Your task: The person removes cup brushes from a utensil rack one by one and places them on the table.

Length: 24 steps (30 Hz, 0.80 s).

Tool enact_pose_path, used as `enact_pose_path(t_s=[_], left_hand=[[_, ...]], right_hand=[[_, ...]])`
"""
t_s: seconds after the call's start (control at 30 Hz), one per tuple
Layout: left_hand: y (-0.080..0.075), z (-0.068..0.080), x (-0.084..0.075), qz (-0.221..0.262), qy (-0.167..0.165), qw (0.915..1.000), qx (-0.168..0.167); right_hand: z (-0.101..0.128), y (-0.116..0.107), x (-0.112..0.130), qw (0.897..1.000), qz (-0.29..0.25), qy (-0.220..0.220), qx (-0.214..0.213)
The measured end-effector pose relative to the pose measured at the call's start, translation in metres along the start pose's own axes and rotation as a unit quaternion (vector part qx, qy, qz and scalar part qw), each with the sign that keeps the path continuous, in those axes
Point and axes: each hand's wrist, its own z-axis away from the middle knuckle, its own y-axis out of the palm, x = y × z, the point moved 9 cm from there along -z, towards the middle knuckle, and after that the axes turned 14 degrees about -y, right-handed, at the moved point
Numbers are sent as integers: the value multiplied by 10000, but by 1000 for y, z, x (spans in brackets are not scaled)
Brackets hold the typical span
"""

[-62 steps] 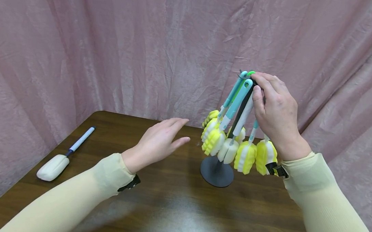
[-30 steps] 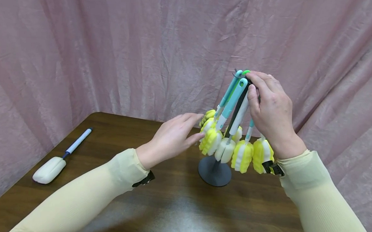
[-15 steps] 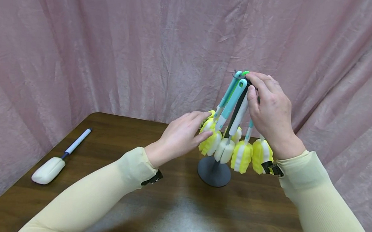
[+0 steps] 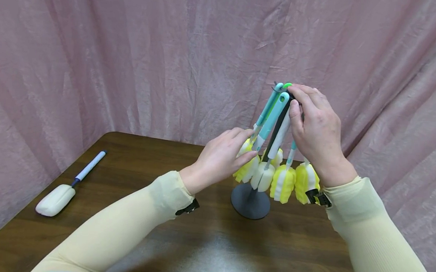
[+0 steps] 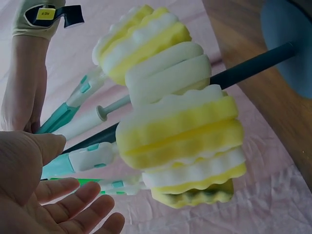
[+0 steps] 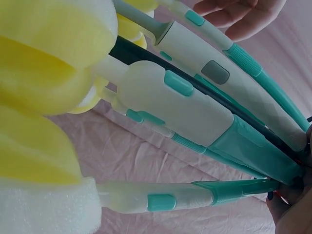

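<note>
On brown surface (image 4: 207, 247), near back edge by pink curtain (image 4: 134, 57): grey stand (image 4: 250, 201) hung with teal-handled sponge brushes (image 4: 273, 114). Open room front and left; lone white sponge brush (image 4: 59, 194) lies well apart near left edge. Right hand (image 4: 317, 131) raised, fingers pinching handle tops at stand's peak. Left hand (image 4: 221, 158) reaches in from left, fingers loosely spread, touching yellow sponge heads (image 5: 180, 131).

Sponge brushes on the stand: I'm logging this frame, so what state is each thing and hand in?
Sponge brushes: hanging from the stand's top.
Stand: upright on the table.
Left hand: open, at the sponge heads.
Right hand: gripping the handle tops.
Loose brush: lying flat on the table.
</note>
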Motion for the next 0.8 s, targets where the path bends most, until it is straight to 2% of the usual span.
enact_pose_path(t_s=[0.3,0.57,0.8], left_hand=[[7,-8,-6,68,-68,9999,-37],[13,-15,-4,192,-314,9993,-3],[16,-18,-7,206,-252,9994,-74]], right_hand=[[1,0,1,10000,-20,20,5],[-1,0,4,10000,-22,-43,-47],[-1,0,5,9999,-37,-77,-99]])
